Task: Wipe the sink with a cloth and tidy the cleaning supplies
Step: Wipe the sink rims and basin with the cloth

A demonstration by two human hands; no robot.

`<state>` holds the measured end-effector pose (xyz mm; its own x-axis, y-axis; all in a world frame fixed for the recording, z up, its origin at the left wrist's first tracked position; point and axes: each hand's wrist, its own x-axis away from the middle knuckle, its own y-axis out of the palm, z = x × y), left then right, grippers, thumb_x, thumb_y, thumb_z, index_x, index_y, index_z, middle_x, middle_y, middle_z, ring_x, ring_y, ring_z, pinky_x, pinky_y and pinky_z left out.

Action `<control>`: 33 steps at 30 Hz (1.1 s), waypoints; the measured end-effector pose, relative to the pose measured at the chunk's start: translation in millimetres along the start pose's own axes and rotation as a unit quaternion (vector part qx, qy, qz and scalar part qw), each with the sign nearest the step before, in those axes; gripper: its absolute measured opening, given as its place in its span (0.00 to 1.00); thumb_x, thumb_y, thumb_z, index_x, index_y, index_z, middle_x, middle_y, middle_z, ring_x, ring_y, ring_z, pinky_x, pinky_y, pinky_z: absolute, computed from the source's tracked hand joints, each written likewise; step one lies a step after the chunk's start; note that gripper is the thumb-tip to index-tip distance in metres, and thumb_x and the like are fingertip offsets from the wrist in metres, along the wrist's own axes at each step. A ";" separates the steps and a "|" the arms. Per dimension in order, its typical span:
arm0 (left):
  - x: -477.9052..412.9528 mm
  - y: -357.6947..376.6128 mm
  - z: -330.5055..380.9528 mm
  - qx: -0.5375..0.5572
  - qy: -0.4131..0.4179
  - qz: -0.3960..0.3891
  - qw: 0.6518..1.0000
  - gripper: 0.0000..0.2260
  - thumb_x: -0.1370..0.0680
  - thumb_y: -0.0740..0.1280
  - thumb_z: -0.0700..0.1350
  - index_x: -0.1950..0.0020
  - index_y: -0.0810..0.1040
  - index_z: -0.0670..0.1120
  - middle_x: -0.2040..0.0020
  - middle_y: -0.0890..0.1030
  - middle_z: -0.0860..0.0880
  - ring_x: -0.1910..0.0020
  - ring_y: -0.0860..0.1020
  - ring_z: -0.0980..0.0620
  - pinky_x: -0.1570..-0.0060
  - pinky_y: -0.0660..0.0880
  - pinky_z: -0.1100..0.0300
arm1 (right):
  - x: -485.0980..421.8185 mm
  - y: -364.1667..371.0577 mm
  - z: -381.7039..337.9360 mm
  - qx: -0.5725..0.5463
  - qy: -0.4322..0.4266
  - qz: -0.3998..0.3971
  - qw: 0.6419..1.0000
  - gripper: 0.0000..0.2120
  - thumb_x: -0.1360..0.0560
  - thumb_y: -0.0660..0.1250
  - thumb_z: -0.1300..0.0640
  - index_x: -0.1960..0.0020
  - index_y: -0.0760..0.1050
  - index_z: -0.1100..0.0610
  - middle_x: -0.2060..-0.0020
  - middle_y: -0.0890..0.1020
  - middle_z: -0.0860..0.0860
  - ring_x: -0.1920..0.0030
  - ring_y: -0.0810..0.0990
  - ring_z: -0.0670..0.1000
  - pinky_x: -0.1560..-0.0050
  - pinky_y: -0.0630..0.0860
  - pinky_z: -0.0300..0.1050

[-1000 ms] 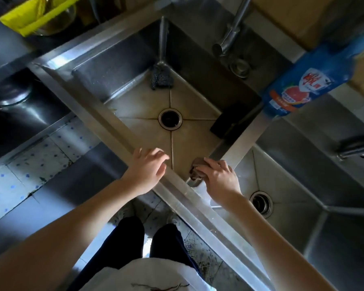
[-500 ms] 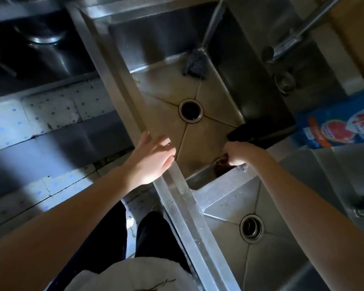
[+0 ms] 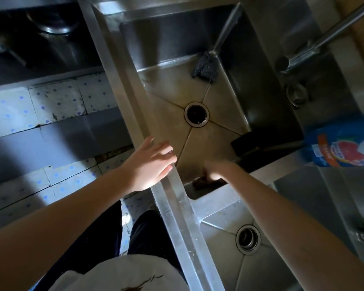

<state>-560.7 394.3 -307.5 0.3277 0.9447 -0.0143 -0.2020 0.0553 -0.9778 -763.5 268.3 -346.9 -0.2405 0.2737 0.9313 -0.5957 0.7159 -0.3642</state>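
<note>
Dim, patchy daylight — deep shadows, soft blur, wide-angle warping

Lying open across most of the sink floor around the drain. Blocking the far corner: a scrubber with its handle leaning up the corner. Occupying the right wall's foot: a dark sponge. Crowding the near right corner: the right hand pressing on a brown cloth. Resting on the near rim: the left hand, fingers spread. Overhanging the right side: a faucet. Standing by the divider: a blue bottle. Lying clear beyond the divider: the second basin.
</note>
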 end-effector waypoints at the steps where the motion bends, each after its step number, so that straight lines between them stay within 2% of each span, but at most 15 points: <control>1: -0.3 0.4 -0.7 0.000 0.003 -0.001 1.000 0.05 0.25 0.65 0.48 0.51 0.78 0.50 0.52 0.77 0.50 0.50 0.76 0.50 0.45 0.70 0.49 | -2.9 -2.1 16.6 0.017 0.029 0.012 0.999 0.15 0.25 0.63 0.59 0.39 0.75 0.57 0.43 0.79 0.57 0.47 0.77 0.57 0.49 0.69 0.47; 3: -0.7 0.8 -1.9 0.001 0.004 0.000 1.000 0.05 0.25 0.65 0.47 0.51 0.78 0.50 0.52 0.77 0.50 0.50 0.76 0.49 0.46 0.69 0.49 | -7.0 -5.5 51.0 0.044 0.089 0.037 0.994 0.14 0.25 0.62 0.58 0.40 0.75 0.56 0.43 0.79 0.55 0.41 0.77 0.57 0.42 0.68 0.52; 6: -0.1 2.2 -2.1 0.006 0.003 -0.005 1.000 0.06 0.24 0.64 0.47 0.50 0.78 0.49 0.51 0.77 0.50 0.48 0.76 0.49 0.45 0.69 0.49 | -11.6 -7.8 86.7 0.040 0.143 0.051 0.988 0.10 0.25 0.63 0.58 0.46 0.77 0.58 0.51 0.81 0.55 0.55 0.78 0.56 0.54 0.71 0.47; 8: -0.6 2.0 -2.2 0.006 0.005 -0.009 1.000 0.06 0.24 0.63 0.47 0.50 0.78 0.49 0.50 0.77 0.50 0.48 0.76 0.49 0.44 0.69 0.49 | -14.9 -10.0 89.1 0.039 0.144 0.058 0.987 0.10 0.25 0.63 0.57 0.46 0.78 0.59 0.54 0.81 0.54 0.58 0.77 0.55 0.58 0.70 0.46; 11: -1.3 3.0 -4.2 0.009 0.005 -0.017 1.000 0.06 0.24 0.62 0.48 0.50 0.77 0.50 0.50 0.76 0.50 0.49 0.76 0.49 0.43 0.67 0.50 | -21.8 -5.7 58.6 0.023 0.082 0.043 0.995 0.14 0.28 0.67 0.49 0.47 0.78 0.57 0.56 0.81 0.54 0.58 0.79 0.56 0.59 0.73 0.44; 13: -1.4 4.2 -4.8 0.008 0.006 -0.024 1.000 0.07 0.23 0.62 0.48 0.50 0.77 0.51 0.50 0.76 0.51 0.48 0.76 0.49 0.42 0.66 0.50 | -27.6 4.2 28.4 0.024 0.015 0.025 0.999 0.17 0.28 0.66 0.47 0.45 0.78 0.57 0.51 0.82 0.56 0.54 0.80 0.57 0.55 0.75 0.44; 16: -1.7 3.5 -4.9 0.007 0.005 -0.024 1.000 0.06 0.24 0.63 0.48 0.50 0.77 0.50 0.50 0.76 0.50 0.49 0.76 0.49 0.42 0.67 0.50 | -32.0 19.0 -13.6 -0.003 -0.048 0.012 0.999 0.14 0.27 0.66 0.53 0.44 0.77 0.59 0.48 0.81 0.59 0.50 0.79 0.59 0.50 0.77 0.50; 19: -1.7 2.8 -5.4 0.009 0.006 -0.023 1.000 0.06 0.25 0.64 0.47 0.50 0.77 0.50 0.50 0.76 0.50 0.48 0.76 0.49 0.42 0.67 0.49 | -31.1 23.9 -33.3 -0.046 -0.071 0.001 0.996 0.16 0.27 0.66 0.61 0.39 0.74 0.61 0.43 0.79 0.59 0.45 0.78 0.59 0.43 0.76 0.54; 22: -2.4 3.5 -4.6 0.003 0.004 -0.025 1.000 0.05 0.25 0.64 0.48 0.51 0.77 0.50 0.51 0.76 0.50 0.49 0.76 0.49 0.42 0.66 0.49 | -28.7 21.1 -18.5 -0.006 -0.070 0.013 0.997 0.13 0.25 0.63 0.64 0.40 0.74 0.63 0.44 0.79 0.61 0.45 0.78 0.61 0.47 0.76 0.50; 24: -2.8 4.1 -4.3 0.002 0.003 -0.027 1.000 0.05 0.25 0.63 0.48 0.51 0.77 0.50 0.51 0.76 0.50 0.49 0.76 0.48 0.42 0.65 0.49 | -26.3 13.8 7.7 0.025 -0.044 0.022 0.998 0.12 0.24 0.62 0.63 0.41 0.75 0.63 0.45 0.80 0.61 0.46 0.79 0.60 0.52 0.73 0.47; 27: -2.3 5.7 -5.3 0.002 0.001 -0.040 0.999 0.07 0.24 0.61 0.48 0.50 0.77 0.50 0.50 0.76 0.49 0.48 0.76 0.48 0.41 0.64 0.49 | -17.9 -2.1 62.1 0.068 0.028 0.048 0.996 0.13 0.23 0.61 0.59 0.41 0.76 0.59 0.44 0.80 0.57 0.44 0.79 0.58 0.51 0.73 0.46; 30: -2.2 6.6 -5.4 -0.003 0.000 -0.043 0.999 0.08 0.23 0.59 0.48 0.50 0.77 0.49 0.50 0.75 0.49 0.47 0.75 0.47 0.42 0.64 0.49 | -3.6 -18.9 121.0 0.081 0.132 0.075 0.985 0.12 0.24 0.60 0.61 0.43 0.76 0.59 0.47 0.81 0.56 0.47 0.80 0.58 0.50 0.74 0.48; 33: -3.1 6.0 -2.1 -0.013 -0.009 -0.035 0.999 0.10 0.23 0.57 0.48 0.52 0.77 0.49 0.51 0.75 0.49 0.47 0.75 0.47 0.43 0.65 0.49 | 7.5 -29.8 159.2 0.058 0.195 0.093 0.975 0.12 0.24 0.61 0.62 0.43 0.77 0.59 0.50 0.81 0.56 0.51 0.79 0.57 0.54 0.71 0.47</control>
<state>-561.0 391.0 -313.8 0.3229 0.9447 0.0572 -0.1559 0.1127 -0.9813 -869.6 146.8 -330.6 -0.0578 0.6313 0.7734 -0.6579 0.5586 -0.5051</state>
